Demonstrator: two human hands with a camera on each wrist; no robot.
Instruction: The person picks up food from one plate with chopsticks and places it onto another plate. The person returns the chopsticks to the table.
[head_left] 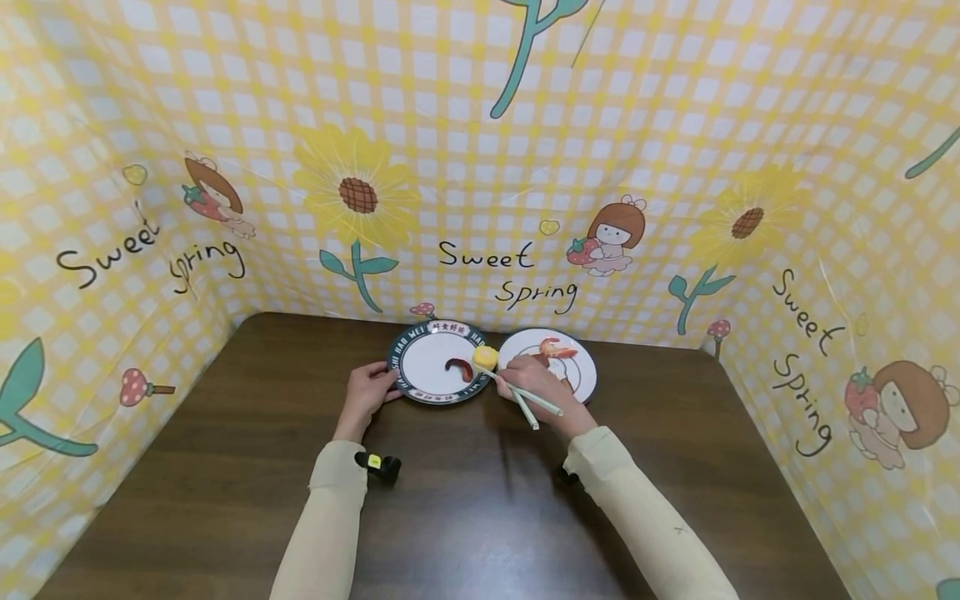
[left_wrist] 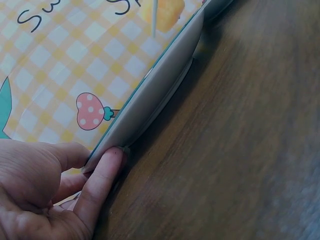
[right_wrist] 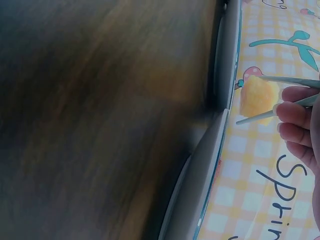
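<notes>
I see left hand pinching left plate at rim; right hand grips chopsticks, yellow piece between tips, raised near left plate's right edge. My worry: uneven squeeze twists tips, piece drops onto table; tugged rim shifts plate.

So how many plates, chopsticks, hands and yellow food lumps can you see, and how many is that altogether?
Left plate and right plate: 2
Chopsticks: 2
Left hand and right hand: 2
Yellow food lump: 1
Total: 7
</notes>
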